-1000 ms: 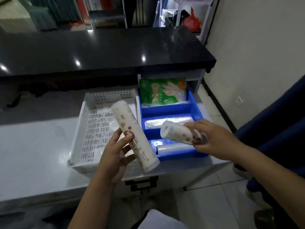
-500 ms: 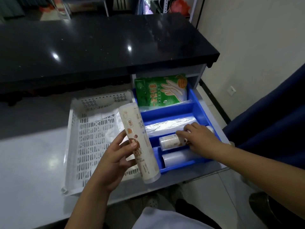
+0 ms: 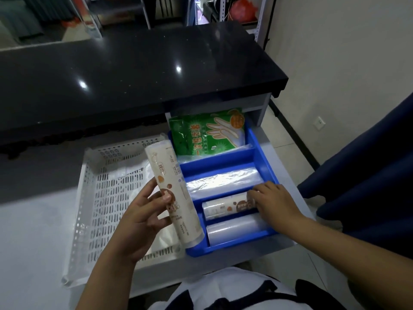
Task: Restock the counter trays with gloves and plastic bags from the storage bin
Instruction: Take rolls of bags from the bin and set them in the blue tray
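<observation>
Restocking is at the bag-roll step: left of centre sits the white perforated tray (image 3: 98, 202), and just right of it the left hand (image 3: 143, 218) is wrapped around a long printed roll of plastic bags (image 3: 173, 193), held tilted over the seam between that tray and the blue divided tray (image 3: 263, 162). Right of centre, the right hand (image 3: 274, 202) rests fingers-down on a short printed roll (image 3: 225, 208) lying in the near compartment beside a clear roll (image 3: 234, 230); whether it grips or merely presses I cannot tell. The glove packet (image 3: 207, 133) fills the far compartment, so next the right hand likely lets go and the long roll needs a free slot.
</observation>
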Demonstrator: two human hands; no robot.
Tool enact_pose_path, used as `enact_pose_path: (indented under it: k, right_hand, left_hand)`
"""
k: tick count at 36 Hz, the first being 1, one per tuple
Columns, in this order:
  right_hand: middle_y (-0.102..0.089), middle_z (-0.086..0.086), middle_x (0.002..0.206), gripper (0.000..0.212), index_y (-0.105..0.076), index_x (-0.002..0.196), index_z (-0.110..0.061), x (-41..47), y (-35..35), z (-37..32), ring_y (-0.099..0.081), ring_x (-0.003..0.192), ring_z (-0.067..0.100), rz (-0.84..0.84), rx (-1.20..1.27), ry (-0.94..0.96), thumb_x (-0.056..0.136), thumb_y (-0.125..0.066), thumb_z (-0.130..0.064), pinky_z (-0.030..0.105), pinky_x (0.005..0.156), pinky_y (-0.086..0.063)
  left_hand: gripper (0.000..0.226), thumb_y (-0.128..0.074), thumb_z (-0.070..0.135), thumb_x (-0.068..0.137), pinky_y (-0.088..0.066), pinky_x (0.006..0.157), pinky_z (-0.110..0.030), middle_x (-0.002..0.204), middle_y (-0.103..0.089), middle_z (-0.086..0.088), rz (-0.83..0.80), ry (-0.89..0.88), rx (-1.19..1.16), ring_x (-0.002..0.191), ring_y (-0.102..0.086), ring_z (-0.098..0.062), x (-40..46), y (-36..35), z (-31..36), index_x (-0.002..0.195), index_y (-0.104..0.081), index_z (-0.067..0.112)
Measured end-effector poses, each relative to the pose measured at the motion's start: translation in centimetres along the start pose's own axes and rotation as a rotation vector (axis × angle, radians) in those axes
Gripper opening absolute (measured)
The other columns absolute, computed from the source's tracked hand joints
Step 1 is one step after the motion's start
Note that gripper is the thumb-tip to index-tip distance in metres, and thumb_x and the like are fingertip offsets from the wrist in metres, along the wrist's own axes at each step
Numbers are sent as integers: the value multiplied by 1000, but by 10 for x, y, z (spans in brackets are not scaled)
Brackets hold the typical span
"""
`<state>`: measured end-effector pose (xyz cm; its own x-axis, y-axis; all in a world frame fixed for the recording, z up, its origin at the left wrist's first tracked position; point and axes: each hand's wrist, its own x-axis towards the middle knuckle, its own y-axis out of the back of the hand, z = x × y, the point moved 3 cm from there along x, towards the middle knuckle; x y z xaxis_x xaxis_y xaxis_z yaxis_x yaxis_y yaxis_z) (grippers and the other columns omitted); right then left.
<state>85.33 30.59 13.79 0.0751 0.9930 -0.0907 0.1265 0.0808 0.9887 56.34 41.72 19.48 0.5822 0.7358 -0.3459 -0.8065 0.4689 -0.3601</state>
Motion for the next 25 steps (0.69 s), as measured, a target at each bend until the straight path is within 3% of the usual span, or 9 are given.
enact_pose_path:
  k: [7,10,13,16,19,22,25]
  right_hand:
    - [-60,3,129,34,-63,120,-19,-7,2,0,-54,118,23,65,182,-50,88,-69,-27,34,94,-47]
    - [-47,-4,141,42,-55,134,-23,-13,11,10,-41,129,12,132,479,-128,93,-64,-27,26,103,-39]
    - [-51,-8,132,39,-59,129,-25,-27,27,29,-43,123,6,355,667,-287,91,-67,-21,13,97,-32]
    - [-55,-16,120,31,-63,119,-33,-49,31,48,-49,115,5,488,733,-453,90,-67,-22,19,92,-36]
    - [-56,-18,123,36,-60,121,-39,-71,18,58,-52,115,6,365,807,-566,89,-69,-26,26,95,-41]
    - [-58,-17,123,46,-52,126,-45,-87,7,57,-56,112,5,205,906,-615,87,-71,-28,32,96,-46]
    - [-61,-18,120,49,-51,122,-53,-94,3,50,-59,109,2,156,1022,-649,88,-69,-21,32,95,-51]
  left_hand:
    - [67,-82,30,70,-58,88,-48,123,-69,-9,30,74,168,115,-66,-25,22,-27,6,133,-59,38]
    - [53,-81,34,74,-58,86,-43,111,-72,5,65,79,395,106,-69,-18,34,-42,11,118,-62,58]
    - [54,-73,30,86,-51,75,-32,103,-68,16,54,8,674,99,-65,-9,47,-58,18,113,-53,71]
    - [59,-71,34,87,-47,68,-22,105,-61,22,-87,-31,892,89,-62,3,55,-77,19,120,-45,74]
    - [62,-69,39,85,-52,77,-28,108,-60,22,-207,-50,1090,88,-62,5,59,-98,10,130,-39,70]
    - [68,-64,47,86,-52,89,-36,129,-56,15,-256,-70,1353,109,-59,-10,64,-117,-9,144,-30,56]
    - [61,-54,48,91,-50,87,-39,130,-55,4,-301,-164,1578,114,-54,-21,67,-134,-30,146,-27,50]
